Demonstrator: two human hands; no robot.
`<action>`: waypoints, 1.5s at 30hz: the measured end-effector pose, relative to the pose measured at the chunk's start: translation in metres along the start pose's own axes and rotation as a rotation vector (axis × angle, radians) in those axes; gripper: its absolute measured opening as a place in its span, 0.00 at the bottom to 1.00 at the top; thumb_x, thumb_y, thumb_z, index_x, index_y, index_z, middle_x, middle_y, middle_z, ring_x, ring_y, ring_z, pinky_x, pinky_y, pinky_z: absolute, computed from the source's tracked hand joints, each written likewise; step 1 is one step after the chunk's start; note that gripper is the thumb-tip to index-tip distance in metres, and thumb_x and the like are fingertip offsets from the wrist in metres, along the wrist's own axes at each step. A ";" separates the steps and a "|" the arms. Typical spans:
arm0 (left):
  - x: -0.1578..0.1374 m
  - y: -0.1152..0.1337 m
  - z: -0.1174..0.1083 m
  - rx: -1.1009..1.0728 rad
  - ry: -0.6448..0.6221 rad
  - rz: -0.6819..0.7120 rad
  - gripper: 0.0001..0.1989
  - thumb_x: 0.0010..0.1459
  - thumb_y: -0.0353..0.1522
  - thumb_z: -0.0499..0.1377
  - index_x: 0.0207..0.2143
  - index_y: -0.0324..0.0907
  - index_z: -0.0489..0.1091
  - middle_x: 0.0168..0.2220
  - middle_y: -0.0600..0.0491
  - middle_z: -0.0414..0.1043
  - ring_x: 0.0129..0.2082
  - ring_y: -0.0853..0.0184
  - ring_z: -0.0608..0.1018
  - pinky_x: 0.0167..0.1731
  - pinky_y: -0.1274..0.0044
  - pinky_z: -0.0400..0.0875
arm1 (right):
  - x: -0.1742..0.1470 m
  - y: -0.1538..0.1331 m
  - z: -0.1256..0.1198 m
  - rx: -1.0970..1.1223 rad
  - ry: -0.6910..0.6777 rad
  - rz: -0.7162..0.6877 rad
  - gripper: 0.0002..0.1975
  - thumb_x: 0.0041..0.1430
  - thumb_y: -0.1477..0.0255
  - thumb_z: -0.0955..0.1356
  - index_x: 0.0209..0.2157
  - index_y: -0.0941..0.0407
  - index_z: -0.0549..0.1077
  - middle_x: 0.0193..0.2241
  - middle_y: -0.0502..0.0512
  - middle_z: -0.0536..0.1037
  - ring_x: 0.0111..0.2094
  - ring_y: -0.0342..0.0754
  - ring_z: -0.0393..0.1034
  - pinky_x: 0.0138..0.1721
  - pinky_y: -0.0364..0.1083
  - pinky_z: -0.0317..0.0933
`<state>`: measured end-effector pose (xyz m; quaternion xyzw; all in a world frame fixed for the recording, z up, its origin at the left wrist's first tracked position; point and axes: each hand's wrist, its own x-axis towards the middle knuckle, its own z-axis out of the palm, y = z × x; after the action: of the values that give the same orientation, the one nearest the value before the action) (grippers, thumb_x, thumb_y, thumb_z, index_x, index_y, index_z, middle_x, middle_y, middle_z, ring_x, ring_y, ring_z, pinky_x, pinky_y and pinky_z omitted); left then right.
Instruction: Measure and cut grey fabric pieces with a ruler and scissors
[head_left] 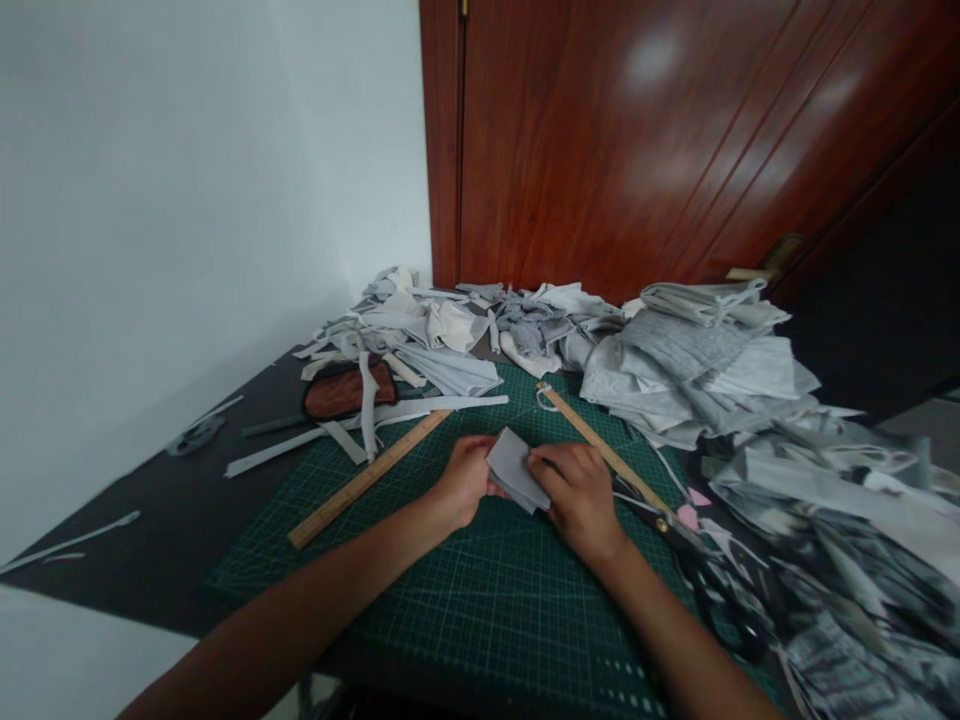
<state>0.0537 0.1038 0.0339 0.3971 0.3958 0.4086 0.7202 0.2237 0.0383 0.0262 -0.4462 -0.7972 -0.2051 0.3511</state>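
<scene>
A small folded piece of grey fabric (517, 466) is held between my two hands above the green cutting mat (480, 590). My left hand (466, 480) grips its left edge, with some fingers hidden beneath the cloth. On the opposite edge, my right hand (581, 495) pinches the fabric between thumb and fingers. Black-handled scissors (675, 545) lie beside my right forearm, blades pointing toward the hand. One wooden ruler (367, 480) rests on the mat to the left, and a second wooden ruler (600, 440) lies behind my right hand.
Grey and white fabric scraps (420, 325) heap along the back. Stacked grey cloth (697, 350) rises at the right, with more loose cloth (847, 520) nearer. A brown pad with black edging (349, 390) lies among strips. Pink scraps (688, 516) sit by the scissors. A wooden door (615, 150) stands behind.
</scene>
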 end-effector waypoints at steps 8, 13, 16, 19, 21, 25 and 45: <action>0.001 0.016 -0.006 0.032 -0.161 -0.109 0.36 0.51 0.62 0.64 0.34 0.35 0.77 0.29 0.43 0.80 0.25 0.61 0.82 0.23 0.73 0.78 | 0.005 0.002 -0.001 -0.151 -0.114 -0.045 0.10 0.68 0.82 0.65 0.42 0.60 0.78 0.40 0.64 0.82 0.38 0.56 0.70 0.40 0.52 0.62; -0.006 0.016 -0.001 0.037 -0.178 -0.039 0.36 0.43 0.59 0.72 0.35 0.33 0.78 0.30 0.44 0.81 0.27 0.61 0.83 0.28 0.73 0.80 | 0.005 0.002 0.000 -0.177 -0.128 0.010 0.10 0.67 0.82 0.65 0.42 0.59 0.78 0.40 0.65 0.81 0.38 0.57 0.70 0.39 0.53 0.64; -0.008 0.012 0.001 0.030 -0.145 0.008 0.32 0.38 0.51 0.78 0.34 0.33 0.79 0.29 0.46 0.81 0.27 0.64 0.82 0.29 0.75 0.79 | 0.004 0.003 0.001 -0.170 -0.124 0.041 0.11 0.65 0.83 0.65 0.42 0.57 0.77 0.40 0.64 0.80 0.37 0.57 0.71 0.38 0.53 0.66; -0.006 0.008 0.000 0.008 -0.104 0.051 0.31 0.38 0.50 0.78 0.32 0.33 0.79 0.27 0.48 0.79 0.24 0.66 0.80 0.27 0.76 0.78 | 0.001 0.002 0.003 -0.139 -0.102 0.069 0.14 0.59 0.85 0.64 0.42 0.57 0.76 0.40 0.64 0.80 0.39 0.58 0.73 0.38 0.53 0.70; -0.005 0.007 0.000 0.007 -0.092 0.080 0.30 0.39 0.51 0.77 0.30 0.34 0.78 0.26 0.49 0.78 0.24 0.67 0.79 0.26 0.76 0.77 | -0.002 0.001 0.004 -0.075 -0.076 0.096 0.19 0.54 0.87 0.64 0.44 0.58 0.75 0.45 0.68 0.79 0.44 0.60 0.75 0.41 0.55 0.74; -0.004 0.009 -0.001 0.045 -0.105 0.148 0.29 0.41 0.51 0.77 0.30 0.35 0.78 0.26 0.49 0.78 0.24 0.67 0.79 0.26 0.77 0.76 | -0.008 -0.002 0.010 0.107 -0.059 0.139 0.31 0.51 0.89 0.62 0.55 0.57 0.72 0.60 0.72 0.72 0.58 0.61 0.72 0.51 0.58 0.75; 0.000 0.030 -0.018 0.804 -0.185 0.655 0.16 0.60 0.40 0.65 0.21 0.42 0.74 0.20 0.55 0.68 0.23 0.69 0.67 0.27 0.78 0.58 | 0.000 -0.006 0.003 0.739 0.122 0.444 0.46 0.60 0.51 0.75 0.71 0.51 0.55 0.65 0.70 0.69 0.65 0.64 0.67 0.62 0.66 0.64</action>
<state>0.0293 0.1183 0.0540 0.7792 0.3112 0.3917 0.3776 0.2174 0.0376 0.0241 -0.4380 -0.6795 0.1485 0.5695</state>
